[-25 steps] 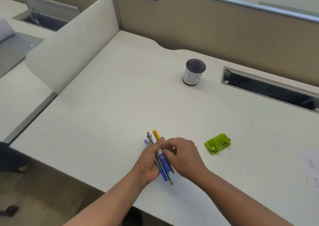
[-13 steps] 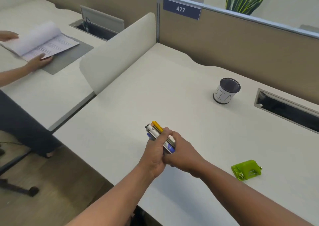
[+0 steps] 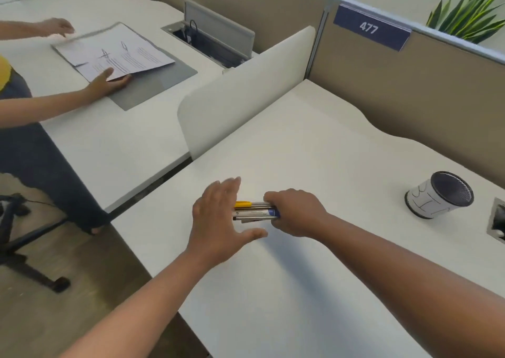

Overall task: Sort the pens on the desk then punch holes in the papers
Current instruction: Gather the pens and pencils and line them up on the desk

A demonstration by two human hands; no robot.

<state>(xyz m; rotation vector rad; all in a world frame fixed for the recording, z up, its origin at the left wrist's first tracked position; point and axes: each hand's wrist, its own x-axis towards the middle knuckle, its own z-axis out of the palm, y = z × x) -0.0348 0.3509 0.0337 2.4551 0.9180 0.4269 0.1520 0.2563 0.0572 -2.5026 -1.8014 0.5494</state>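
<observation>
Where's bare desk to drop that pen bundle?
Bare desk runs between the right hand and the white divider, and again between that hand and the pen cup. The near edge is crossed by both forearms. Left hand caps the pens.

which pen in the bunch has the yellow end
The top pen in the bundle, farthest from the person. Its end is yellow; the pens below it are white, blue and dark. The right hand grips them all.
</observation>
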